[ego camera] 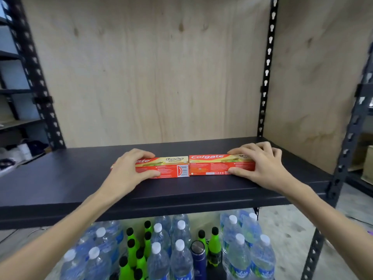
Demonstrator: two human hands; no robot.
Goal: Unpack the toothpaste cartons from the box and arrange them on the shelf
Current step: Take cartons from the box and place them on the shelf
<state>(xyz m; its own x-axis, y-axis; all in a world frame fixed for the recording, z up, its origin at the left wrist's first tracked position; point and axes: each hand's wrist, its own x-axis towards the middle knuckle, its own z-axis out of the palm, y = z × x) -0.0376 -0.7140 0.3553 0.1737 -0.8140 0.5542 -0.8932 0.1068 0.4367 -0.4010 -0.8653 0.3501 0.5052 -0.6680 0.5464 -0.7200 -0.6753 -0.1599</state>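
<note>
Two toothpaste cartons lie flat on the dark shelf [60, 178], end to end in one row, long sides facing the camera, roughly mid-shelf and a bit toward the near edge. Left carton [171, 166] and right carton [210, 164] touch at their inner ends, or nearly so; the seam is very tight. Both are red and yellow, with the Colgate logo on top and a barcode on the left carton's front face.

Left hand [129, 168] grips the left carton's outer end: fingers curled over the top and far side, thumb pressed on the near front face. Fingers held close together. Right hand [262, 166] mirrors it on the right carton's outer end: fingers curled over the top, slightly spread, thumb on the front face.

Plywood back panel [151, 67] behind the shelf, black perforated uprights [266, 67] left and right.

Below the shelf, near: clear water bottles [179, 257] with white caps, green bottles [131, 253] with black caps, one dark blue flask [198, 257] standing among them.

The source box is out of view.
</note>
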